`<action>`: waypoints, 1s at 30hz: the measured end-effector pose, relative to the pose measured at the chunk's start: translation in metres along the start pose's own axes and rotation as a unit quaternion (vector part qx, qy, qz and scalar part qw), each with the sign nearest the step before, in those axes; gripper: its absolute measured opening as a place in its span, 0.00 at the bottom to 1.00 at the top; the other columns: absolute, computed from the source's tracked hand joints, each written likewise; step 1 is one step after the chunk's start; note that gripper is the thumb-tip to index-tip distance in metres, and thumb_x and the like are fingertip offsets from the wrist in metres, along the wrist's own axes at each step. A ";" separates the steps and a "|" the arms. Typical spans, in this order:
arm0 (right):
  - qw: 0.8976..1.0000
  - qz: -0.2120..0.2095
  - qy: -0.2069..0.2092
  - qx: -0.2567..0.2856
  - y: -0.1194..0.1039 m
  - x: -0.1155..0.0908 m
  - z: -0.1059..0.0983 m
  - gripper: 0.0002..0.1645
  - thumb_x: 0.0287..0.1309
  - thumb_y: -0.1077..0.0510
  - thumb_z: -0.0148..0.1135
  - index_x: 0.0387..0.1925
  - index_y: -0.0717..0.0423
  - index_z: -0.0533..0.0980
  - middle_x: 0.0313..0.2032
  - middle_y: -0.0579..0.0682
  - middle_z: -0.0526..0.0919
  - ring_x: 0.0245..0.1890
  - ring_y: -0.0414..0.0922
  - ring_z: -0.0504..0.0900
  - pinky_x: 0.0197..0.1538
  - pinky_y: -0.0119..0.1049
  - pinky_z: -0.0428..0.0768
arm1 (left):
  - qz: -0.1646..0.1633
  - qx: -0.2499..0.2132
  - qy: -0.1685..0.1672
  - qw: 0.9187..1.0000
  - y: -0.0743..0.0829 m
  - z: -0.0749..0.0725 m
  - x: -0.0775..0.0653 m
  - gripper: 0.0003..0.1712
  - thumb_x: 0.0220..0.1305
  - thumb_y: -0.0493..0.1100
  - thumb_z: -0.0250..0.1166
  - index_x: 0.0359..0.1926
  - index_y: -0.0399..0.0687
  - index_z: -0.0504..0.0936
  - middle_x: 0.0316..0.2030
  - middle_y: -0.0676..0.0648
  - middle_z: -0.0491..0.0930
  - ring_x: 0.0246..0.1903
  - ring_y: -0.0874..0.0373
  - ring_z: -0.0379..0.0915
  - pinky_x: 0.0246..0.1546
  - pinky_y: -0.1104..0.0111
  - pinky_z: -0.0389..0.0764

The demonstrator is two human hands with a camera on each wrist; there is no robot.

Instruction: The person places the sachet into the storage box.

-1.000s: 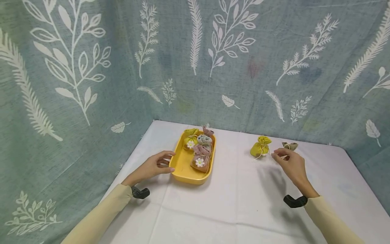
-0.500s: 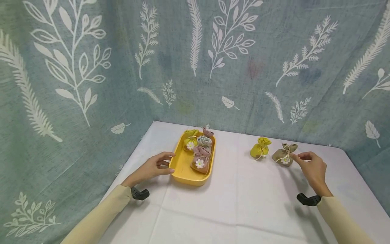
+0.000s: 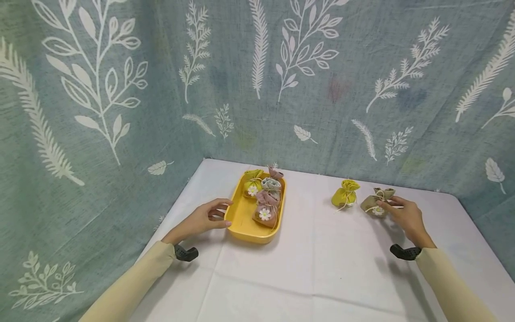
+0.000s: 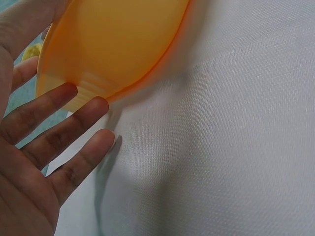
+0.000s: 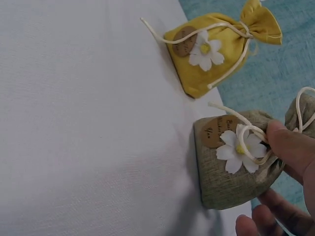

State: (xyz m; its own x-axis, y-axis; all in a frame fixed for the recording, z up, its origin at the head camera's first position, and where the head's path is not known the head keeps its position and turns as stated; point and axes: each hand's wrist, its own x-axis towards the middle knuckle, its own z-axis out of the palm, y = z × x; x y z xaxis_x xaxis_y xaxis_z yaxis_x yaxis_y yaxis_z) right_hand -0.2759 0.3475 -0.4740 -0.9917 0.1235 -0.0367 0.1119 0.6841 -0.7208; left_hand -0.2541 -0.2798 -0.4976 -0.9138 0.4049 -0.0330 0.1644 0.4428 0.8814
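Observation:
My right hand grips a grey-brown drawstring pouch near its tied neck, thumb in front and fingers behind. In the right wrist view the pouch carries a white flower, a round tag and a cream cord, and sits on the cloth. A yellow drawstring pouch stands just left of it. At the yellow tray, my left hand lies along the left side with fingers spread and fairly straight. In the left wrist view its fingertips are at the wall of the tray.
Inside the tray are a yellow pouch, a pale grey pouch and pink pouches, one in front and one partly hidden at the back. A leaf-patterned curtain hangs behind the white-covered table.
My right hand first shifted right, away from in front of the brown pouch, then came back left and took hold of its neck. The left hand and tray stayed put.

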 end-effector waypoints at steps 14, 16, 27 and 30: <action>1.000 0.004 0.002 -0.013 0.002 0.006 0.000 0.50 0.68 0.31 0.60 0.69 0.70 0.69 0.64 0.72 0.73 0.49 0.63 0.84 0.40 0.48 0.87 | -0.006 -0.002 0.004 1.000 0.002 0.001 -0.001 0.45 0.58 0.56 0.79 0.72 0.53 0.71 0.67 0.44 0.72 0.59 0.51 0.77 0.58 0.59 0.82; 1.000 0.001 0.010 -0.019 0.002 0.006 0.002 0.48 0.68 0.31 0.60 0.67 0.69 0.71 0.62 0.72 0.75 0.46 0.62 0.85 0.37 0.45 0.87 | -0.008 -0.002 0.004 1.000 0.001 0.001 -0.001 0.45 0.57 0.56 0.79 0.72 0.53 0.71 0.67 0.45 0.72 0.59 0.51 0.77 0.58 0.60 0.82; 0.998 -0.012 0.055 -0.035 0.002 -0.003 0.005 0.43 0.67 0.30 0.61 0.59 0.66 0.80 0.62 0.72 0.75 0.41 0.54 0.74 0.30 0.38 0.71 | 0.000 -0.001 -0.002 1.000 0.002 0.001 -0.002 0.44 0.60 0.55 0.78 0.72 0.51 0.70 0.67 0.42 0.72 0.60 0.47 0.76 0.59 0.55 0.81; 0.998 -0.015 0.059 -0.034 0.001 -0.005 0.004 0.43 0.67 0.30 0.60 0.59 0.66 0.80 0.63 0.72 0.74 0.40 0.53 0.72 0.30 0.38 0.70 | 0.003 -0.002 0.002 1.000 0.001 0.001 -0.002 0.44 0.59 0.55 0.78 0.72 0.52 0.70 0.67 0.43 0.72 0.59 0.49 0.77 0.58 0.57 0.81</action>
State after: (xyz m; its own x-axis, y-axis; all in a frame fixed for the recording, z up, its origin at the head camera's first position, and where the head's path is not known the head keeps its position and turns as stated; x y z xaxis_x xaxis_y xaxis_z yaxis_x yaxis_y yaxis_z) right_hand -0.2709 0.3440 -0.4773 -0.9804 0.1843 0.0689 0.0911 0.7356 -0.6713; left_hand -0.2520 -0.2793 -0.4967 -0.9143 0.4042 -0.0261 0.1684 0.4380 0.8831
